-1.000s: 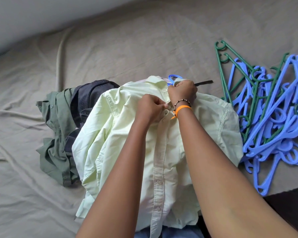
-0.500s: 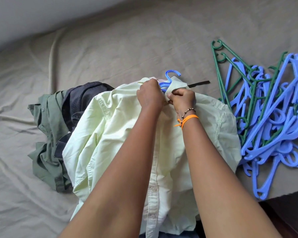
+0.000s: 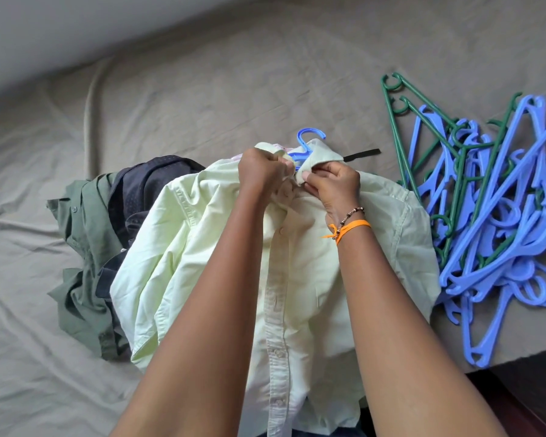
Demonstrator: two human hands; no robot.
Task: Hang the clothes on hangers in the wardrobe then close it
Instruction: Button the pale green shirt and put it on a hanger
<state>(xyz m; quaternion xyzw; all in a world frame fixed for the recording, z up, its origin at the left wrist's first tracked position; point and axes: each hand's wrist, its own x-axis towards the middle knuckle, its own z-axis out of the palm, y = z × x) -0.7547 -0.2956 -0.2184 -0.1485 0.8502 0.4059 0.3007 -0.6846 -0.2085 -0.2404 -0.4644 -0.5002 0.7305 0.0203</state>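
While both hands, left (image 3: pixel 260 171) and right (image 3: pixel 334 181), pinch the collar of the pale-green shirt (image 3: pixel 297 263) lying on the bed (image 3: pixel 171 89), fasten its top button squarely so the blue hanger (image 3: pixel 306 146) inside stays centred.

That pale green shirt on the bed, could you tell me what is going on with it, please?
A person is fitting the pale green shirt onto a blue hanger, whose hook pokes out at the collar. The left hand and right hand both pinch the collar area, apparently fastening it near the top. An olive garment and a dark garment lie beside it on the bed sheet, with a pile of spare hangers to the right.
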